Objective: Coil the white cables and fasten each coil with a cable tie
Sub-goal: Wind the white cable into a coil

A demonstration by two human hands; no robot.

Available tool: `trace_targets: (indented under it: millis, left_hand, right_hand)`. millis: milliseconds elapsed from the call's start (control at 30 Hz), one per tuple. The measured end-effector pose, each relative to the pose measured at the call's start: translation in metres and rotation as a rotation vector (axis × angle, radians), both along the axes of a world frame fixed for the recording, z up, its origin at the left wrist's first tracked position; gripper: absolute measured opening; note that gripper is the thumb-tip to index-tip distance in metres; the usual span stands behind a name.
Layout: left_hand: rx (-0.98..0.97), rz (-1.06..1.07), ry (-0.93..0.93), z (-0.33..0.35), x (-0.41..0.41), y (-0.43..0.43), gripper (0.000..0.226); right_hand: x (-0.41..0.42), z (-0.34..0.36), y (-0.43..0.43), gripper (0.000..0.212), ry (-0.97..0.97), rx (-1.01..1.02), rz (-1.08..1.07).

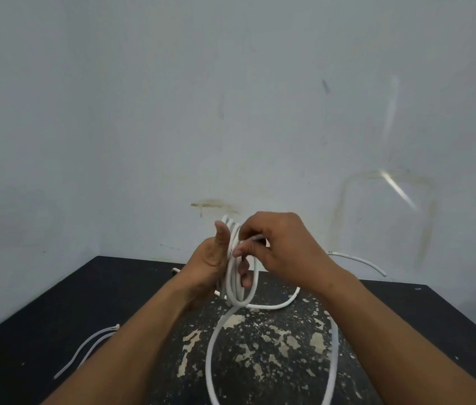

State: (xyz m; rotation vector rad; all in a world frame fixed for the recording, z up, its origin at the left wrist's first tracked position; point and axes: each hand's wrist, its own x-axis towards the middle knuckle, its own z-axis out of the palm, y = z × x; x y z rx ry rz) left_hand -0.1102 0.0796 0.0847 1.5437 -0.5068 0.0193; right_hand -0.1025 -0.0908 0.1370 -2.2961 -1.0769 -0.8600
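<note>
- Left hand [212,260]: raised above the tabletop [55,302], palm turned toward the right, thumb pointing up. It carries the coil [238,276] of white cable, several upright loops lying against the palm. The left fingers [244,273] curl through the loops from behind and show between the strands, closed around the bundle.
- Right hand [277,244]: directly beside the left, back of the hand toward the camera. Its fingers [245,247] are pinched together on one strand near the top of the coil, touching the loops.
- Loose cable [213,340]: the remaining length drops from the bottom of the coil, runs down over the tabletop in a large open loop between the forearms and leaves the view at the lower edge.
- A further white cable end [362,261] arcs behind the right wrist, past the far table edge.
- Cable ties [85,349]: white strips lying flat on the tabletop left of the left forearm, well apart from the coil.
- Tabletop: black, with pale chipped patches at the centre, set against a grey wall [143,112].
</note>
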Motion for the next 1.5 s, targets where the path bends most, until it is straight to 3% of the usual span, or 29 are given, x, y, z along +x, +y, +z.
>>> trace_targets:
  millis: [100,233,367,467,567,667,733,833,933,1033,1167,1267,1400,1500]
  left_hand:
    - [-0.036,-0.108,-0.037,0.0,0.002,-0.001,0.078]
    - [-0.024,-0.186,-0.056,0.007,-0.003,-0.005,0.035]
    - [-0.209,-0.226,-0.002,0.005,-0.004,-0.003,0.04]
    - [-0.34,-0.282,0.022,0.005,-0.006,0.001,0.037]
    - [-0.477,-0.448,0.09,0.001,-0.005,0.0,0.033]
    - [-0.662,-0.763,0.164,-0.007,0.0,-0.003,0.019]
    - [-0.752,-0.837,0.204,-0.008,0.004,-0.001,0.02]
    - [-0.78,-0.697,0.311,-0.003,0.002,0.003,0.019]
    - [-0.783,-0.433,0.38,-0.003,-0.002,0.004,0.052]
    - [-0.829,-0.363,0.364,-0.013,-0.006,0.003,0.072]
    - [-0.833,-0.29,0.299,-0.028,-0.016,-0.009,0.08]
    - [-0.868,-0.221,0.288,-0.032,-0.015,-0.019,0.068]
    - [-0.819,-0.215,0.257,-0.027,-0.018,-0.021,0.016]
    - [-0.721,-0.231,0.221,-0.028,-0.018,-0.02,0.037]
  right_hand:
    - [0.005,-0.002,-0.004,0.019,-0.065,0.157,0.018]
    - [0.01,-0.009,-0.007,0.028,-0.13,0.282,0.077]
    - [0.021,-0.024,-0.026,0.032,-0.127,0.288,-0.037]
    - [0.022,-0.041,-0.039,0.065,0.155,0.24,-0.137]
    - [0.018,-0.047,-0.039,0.089,0.588,0.396,-0.07]
    - [0.01,-0.039,-0.033,0.057,0.945,0.637,0.272]
    - [0.001,-0.03,-0.029,0.036,1.029,0.698,0.386]
    - [0.001,-0.026,-0.023,0.024,1.017,0.741,0.297]
    - [0.006,-0.031,-0.019,0.027,1.08,0.827,0.235]
    - [0.009,-0.037,-0.016,0.028,1.089,0.864,0.216]
    - [0.012,-0.04,-0.011,0.02,1.012,0.919,0.133]
    - [0.014,-0.043,-0.007,0.013,0.989,0.973,0.107]
    - [0.015,-0.047,-0.005,0.007,1.023,1.06,0.141]
    - [0.017,-0.051,-0.008,0.007,1.076,1.092,0.162]
